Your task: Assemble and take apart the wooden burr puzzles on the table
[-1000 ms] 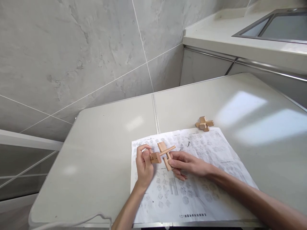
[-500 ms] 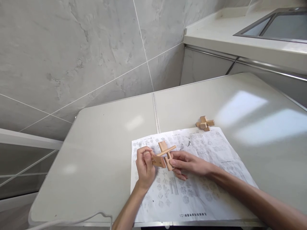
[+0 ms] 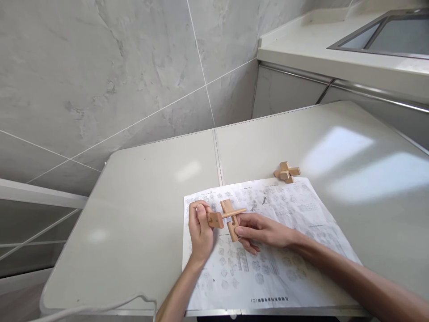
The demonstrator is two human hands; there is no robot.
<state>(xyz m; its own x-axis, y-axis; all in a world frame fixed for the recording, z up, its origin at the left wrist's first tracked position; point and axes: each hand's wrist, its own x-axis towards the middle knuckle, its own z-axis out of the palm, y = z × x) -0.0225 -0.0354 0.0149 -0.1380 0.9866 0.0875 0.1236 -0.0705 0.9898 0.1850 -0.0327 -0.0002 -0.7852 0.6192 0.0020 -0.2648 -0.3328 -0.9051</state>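
Observation:
My left hand [image 3: 201,232] is closed around a small wooden puzzle piece [image 3: 215,220], thumb on top, and its flat end points right. My right hand [image 3: 256,230] pinches the lower end of a notched wooden puzzle piece [image 3: 233,231] between thumb and fingers. A slim wooden stick [image 3: 236,213] lies across the notched piece, its left end close to the left-hand piece. Whether the stick joins either piece I cannot tell. Both hands are above a printed sheet [image 3: 248,286] covered with small puzzle diagrams.
An assembled wooden cross-shaped puzzle [image 3: 287,172] rests by the sheet's far edge. The pale table [image 3: 140,223] has a seam across it and stands against a grey tiled wall [image 3: 140,67]. A white cable [image 3: 110,307] crosses the near left corner. A counter with a sink [image 3: 395,33] is at the right.
My left hand has shifted slightly left with its piece, widening the gap to the notched piece. The notched piece and stick have tilted a little; my right hand has barely moved.

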